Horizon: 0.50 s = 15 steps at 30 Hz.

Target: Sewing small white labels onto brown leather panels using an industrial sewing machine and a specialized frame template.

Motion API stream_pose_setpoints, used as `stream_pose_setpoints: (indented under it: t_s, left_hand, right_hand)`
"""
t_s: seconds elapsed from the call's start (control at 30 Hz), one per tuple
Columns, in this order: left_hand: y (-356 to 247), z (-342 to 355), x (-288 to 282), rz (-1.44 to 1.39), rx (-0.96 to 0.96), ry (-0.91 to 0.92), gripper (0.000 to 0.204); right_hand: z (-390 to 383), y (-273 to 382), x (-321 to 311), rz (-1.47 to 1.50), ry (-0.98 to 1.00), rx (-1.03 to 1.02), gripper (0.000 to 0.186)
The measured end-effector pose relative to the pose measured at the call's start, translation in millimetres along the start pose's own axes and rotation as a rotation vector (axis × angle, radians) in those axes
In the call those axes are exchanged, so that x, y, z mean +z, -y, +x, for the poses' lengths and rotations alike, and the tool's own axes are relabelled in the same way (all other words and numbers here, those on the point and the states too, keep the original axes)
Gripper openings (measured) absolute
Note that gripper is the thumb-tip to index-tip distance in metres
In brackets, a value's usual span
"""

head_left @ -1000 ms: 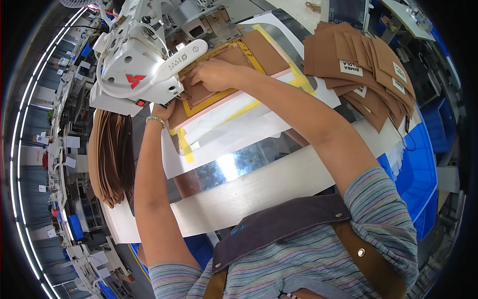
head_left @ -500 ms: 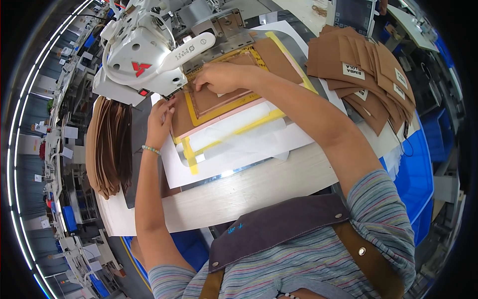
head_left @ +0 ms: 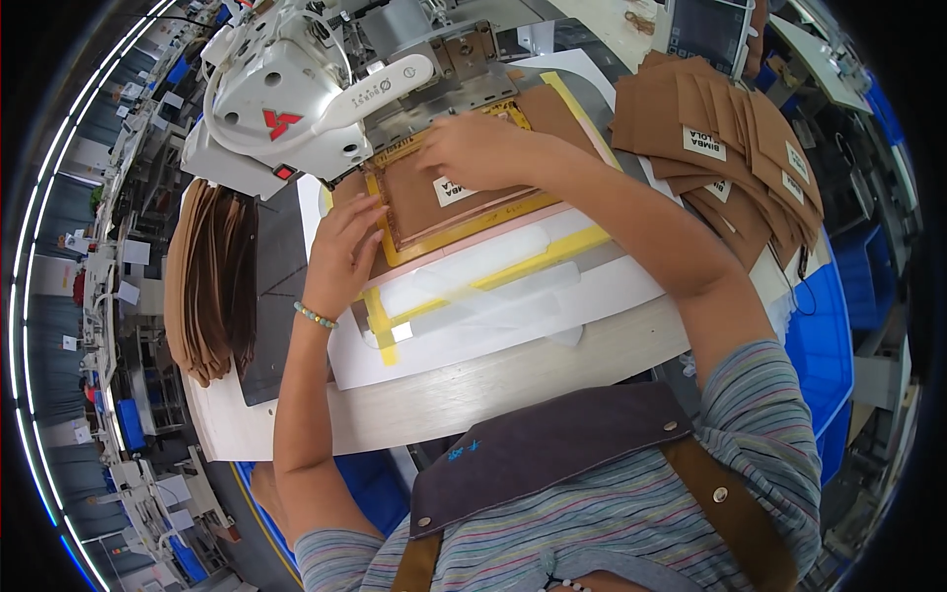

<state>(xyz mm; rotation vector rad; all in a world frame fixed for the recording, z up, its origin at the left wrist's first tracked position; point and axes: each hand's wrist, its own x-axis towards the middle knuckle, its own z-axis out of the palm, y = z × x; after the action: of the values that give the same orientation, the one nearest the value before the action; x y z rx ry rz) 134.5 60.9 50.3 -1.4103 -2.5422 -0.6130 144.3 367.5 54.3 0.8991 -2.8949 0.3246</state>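
A brown fabric or leather panel point(head_left: 414, 197) with a white label point(head_left: 452, 190) lies inside a yellow rectangular frame point(head_left: 434, 251) under the head of a white sewing machine point(head_left: 261, 109). My right hand point(head_left: 483, 153) rests over the panel from the right, fingers bent down onto it and slightly apart; its palm covers part of the label. My left hand point(head_left: 343, 247), wearing a beaded bracelet, is at the frame's left edge. Its fingers are stretched out toward the frame corner, holding nothing visible.
A stack of brown pieces point(head_left: 207, 286) stands on the left. Labelled brown pieces point(head_left: 691, 118) fan out at the right, near a control screen point(head_left: 708, 35). Translucent sheet with yellow tape point(head_left: 464, 271) lies in front of the frame. A blue bin point(head_left: 824, 335) sits beyond the right table edge.
My left hand has come back from beside the machine head toward me and the frame. My right hand has shifted right, showing more of the white label.
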Motion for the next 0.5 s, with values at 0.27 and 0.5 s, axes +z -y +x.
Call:
stream_pose_setpoints:
  t_s: [0.27,0.5]
  left_hand:
    - [-7,18,18,-0.009,0.077,0.083,0.040]
    - [-7,32,35,0.164,0.071,0.167,0.048]
  right_hand:
    - [-97,-35,25,-0.232,-0.288,0.170,0.037]
    - [-87,-22,26,-0.310,-0.215,0.224,0.041]
